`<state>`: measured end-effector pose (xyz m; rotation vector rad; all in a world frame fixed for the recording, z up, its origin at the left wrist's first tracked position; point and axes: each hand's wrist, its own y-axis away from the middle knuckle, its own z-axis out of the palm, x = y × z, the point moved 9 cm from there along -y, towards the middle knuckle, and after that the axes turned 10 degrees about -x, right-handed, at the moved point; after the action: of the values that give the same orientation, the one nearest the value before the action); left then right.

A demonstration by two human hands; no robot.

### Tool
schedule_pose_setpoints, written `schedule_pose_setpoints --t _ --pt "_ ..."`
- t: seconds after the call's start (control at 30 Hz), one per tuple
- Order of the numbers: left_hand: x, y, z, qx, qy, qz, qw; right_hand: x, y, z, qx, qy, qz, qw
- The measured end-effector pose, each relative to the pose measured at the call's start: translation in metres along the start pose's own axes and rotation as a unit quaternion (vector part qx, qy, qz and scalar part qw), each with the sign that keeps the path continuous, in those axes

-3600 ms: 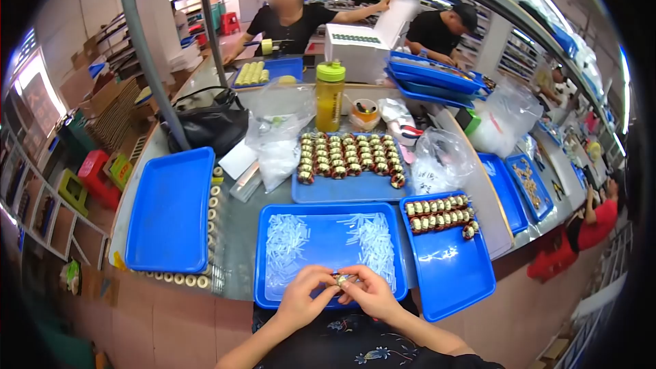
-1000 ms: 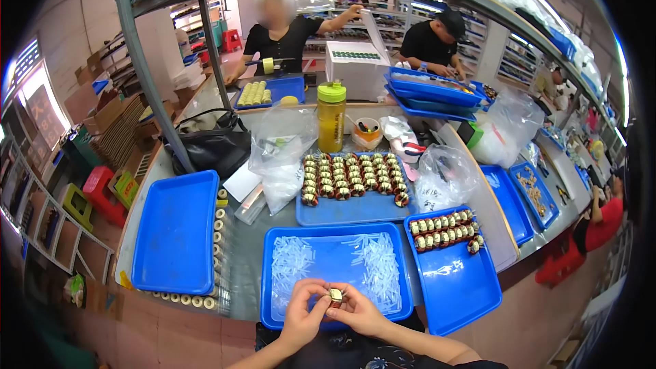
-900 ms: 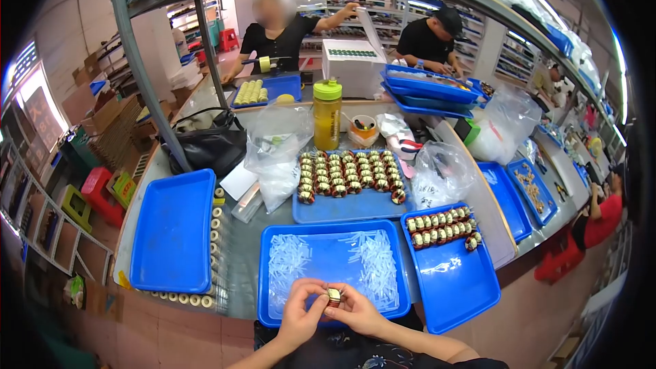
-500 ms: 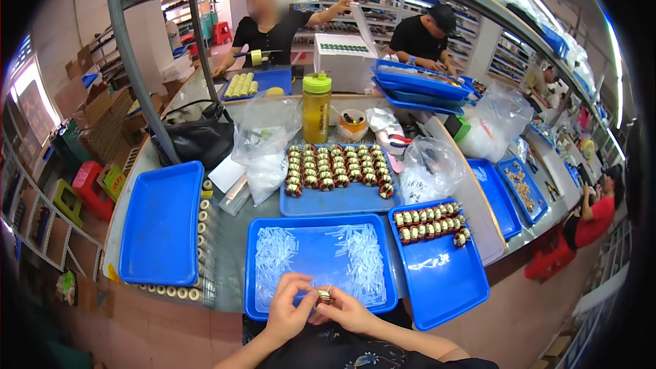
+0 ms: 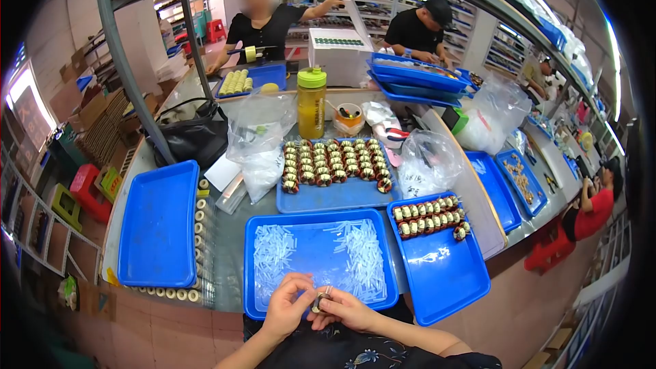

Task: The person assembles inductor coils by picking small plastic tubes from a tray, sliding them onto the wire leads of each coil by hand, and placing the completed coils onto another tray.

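Observation:
Above the front edge of a blue tray [image 5: 316, 220], my two hands meet around a small wound coil [image 5: 320, 301] in dark and cream colours. My right hand [image 5: 347, 313] grips it between thumb and fingers, with thin pale ends sticking up beside it. The thumb and index finger of my left hand [image 5: 290, 306] are pinched together at the coil's left side; whether they hold a lead or a sleeve is too small to tell. Short clear tubes lie in this tray in a left pile [image 5: 273, 249] and a right pile [image 5: 363, 263].
Rows of similar coils [image 5: 338, 164] fill a blue tray behind; more coils [image 5: 429, 217] sit in the right tray [image 5: 447, 287]. At left, another blue tray [image 5: 158, 225] rests over cream rings [image 5: 199, 227]. A green-capped bottle [image 5: 311, 106] and plastic bags stand behind. Co-workers sit across the bench.
The coil has been turned in my fingers, so its banded side shows less and pale ends now stand up from it. The whole view has shifted slightly.

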<state>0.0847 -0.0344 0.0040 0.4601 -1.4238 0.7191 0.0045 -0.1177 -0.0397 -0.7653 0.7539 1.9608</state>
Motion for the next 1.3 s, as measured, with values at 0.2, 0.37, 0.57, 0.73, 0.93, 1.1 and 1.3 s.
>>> schedule_pose_setpoints --t 0.2,0.37,0.57,0.73,0.93,1.1,1.3 --pt "0.019 -0.002 -0.001 -0.004 -0.140 0.015 0.990 -0.012 -0.001 0.000 0.024 0.035 -0.040 0.998" --pt "0.023 0.001 -0.003 0.011 -0.160 0.031 0.987 -0.019 -0.002 0.000 0.030 0.077 -0.091 0.992" --pt "0.038 0.006 -0.006 0.045 -0.210 0.050 0.975 -0.019 -0.007 0.006 0.025 0.089 -0.076 0.993" --pt "0.037 0.009 -0.010 0.059 -0.197 0.063 0.977 -0.015 -0.011 0.007 0.004 0.103 -0.067 0.992" --pt "0.037 0.008 -0.016 0.049 -0.177 0.083 0.979 -0.024 -0.013 0.007 0.047 0.121 -0.093 0.987" --pt "0.031 -0.001 -0.025 0.036 -0.145 0.088 0.985 -0.040 -0.011 -0.007 0.085 0.117 -0.065 0.987" --pt "0.058 -0.015 -0.034 0.037 -0.116 0.094 0.988 -0.083 -0.025 0.013 0.001 -0.078 -0.116 0.990"
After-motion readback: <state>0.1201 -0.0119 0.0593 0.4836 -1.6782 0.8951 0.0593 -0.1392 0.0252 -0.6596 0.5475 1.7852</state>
